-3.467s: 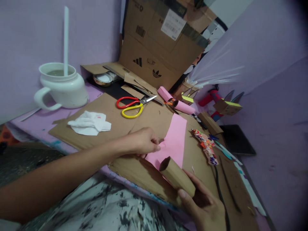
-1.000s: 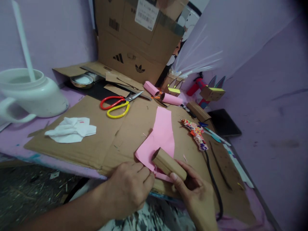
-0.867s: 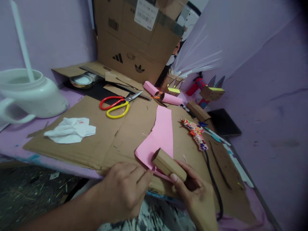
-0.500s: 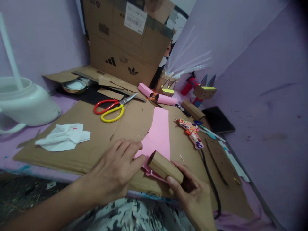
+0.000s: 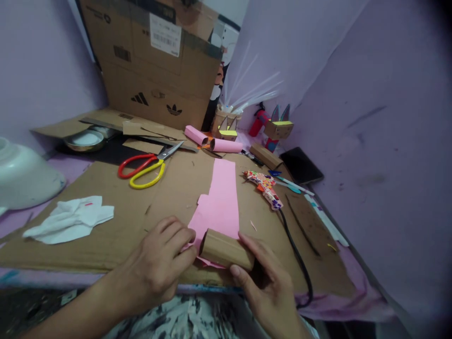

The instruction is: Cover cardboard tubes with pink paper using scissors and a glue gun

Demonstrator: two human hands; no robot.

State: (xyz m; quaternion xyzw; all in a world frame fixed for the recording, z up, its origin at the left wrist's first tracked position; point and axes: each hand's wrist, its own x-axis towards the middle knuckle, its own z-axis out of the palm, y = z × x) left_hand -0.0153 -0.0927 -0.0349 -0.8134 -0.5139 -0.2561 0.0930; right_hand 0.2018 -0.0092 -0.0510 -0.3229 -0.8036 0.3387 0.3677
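A brown cardboard tube [image 5: 226, 249] with flat sides lies across the near end of a pink paper sheet [image 5: 221, 202]. My right hand [image 5: 270, 278] grips the tube's right end between thumb and fingers. At the tube's left end, my left hand [image 5: 164, 256] has its fingers curled closed on the sheet's near left edge. The sheet stretches away from me, narrower at its far end, with a ragged left side. Its near edge is partly hidden under the tube.
Red-and-yellow-handled scissors [image 5: 150, 167] lie at the left, beyond a crumpled white cloth [image 5: 72, 219]. A patterned glue gun [image 5: 264, 186] with a black cord rests at the right. Pink-covered tubes [image 5: 226, 145], another cardboard tube [image 5: 265, 156] and a black tablet [image 5: 302, 165] sit farther back.
My right hand has lowered and levelled the cardboard tube onto the near part of the pink paper. My left hand stays at the paper's left edge. The camera view has shifted right.
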